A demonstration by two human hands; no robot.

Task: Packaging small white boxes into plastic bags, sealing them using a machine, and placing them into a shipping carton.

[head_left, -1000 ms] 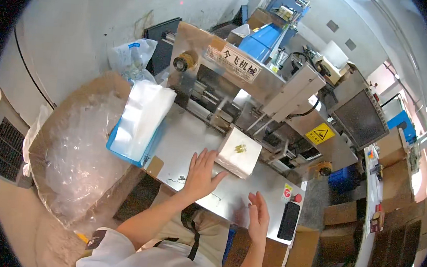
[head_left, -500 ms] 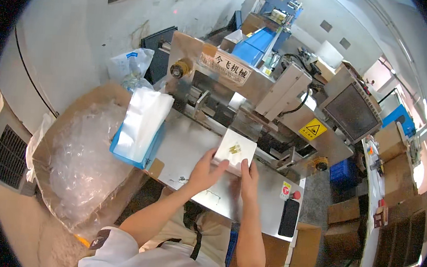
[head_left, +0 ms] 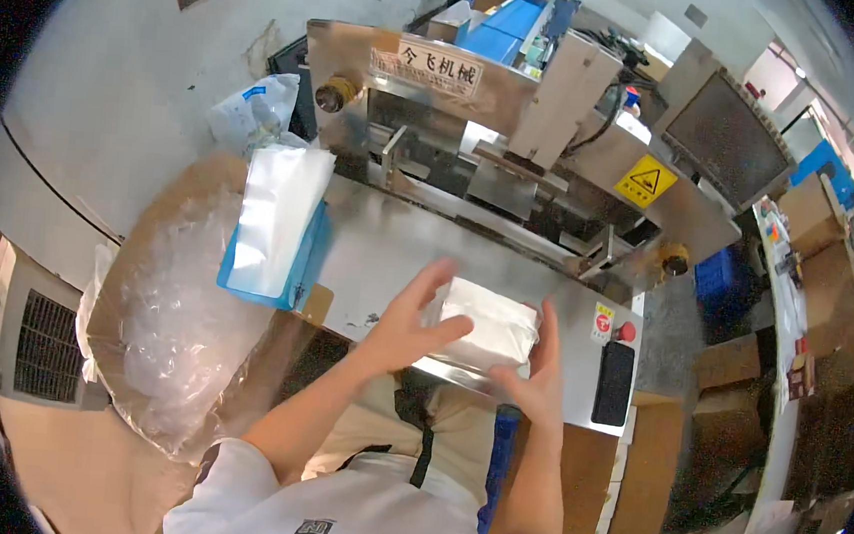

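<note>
Both my hands hold a white wrapped packet [head_left: 487, 329] just above the near edge of the steel work table [head_left: 388, 249]. My left hand [head_left: 413, 316] grips its left side with fingers spread over the top. On the packet's right end lies my right hand [head_left: 537, 371], thumb underneath. A stack of clear plastic bags [head_left: 279, 213] rests in a blue tray [head_left: 307, 268] at the table's left end.
A steel packing machine [head_left: 518, 124] with a yellow warning sticker [head_left: 646, 179] rises behind the table. A red button [head_left: 626, 331] and a black phone [head_left: 614, 382] sit at the table's right. A cardboard box lined with clear plastic [head_left: 177, 318] stands to the left.
My hands closed on the white packet, lifted it and drew it toward me to the table's near edge. My right hand came up from the table edge to join it.
</note>
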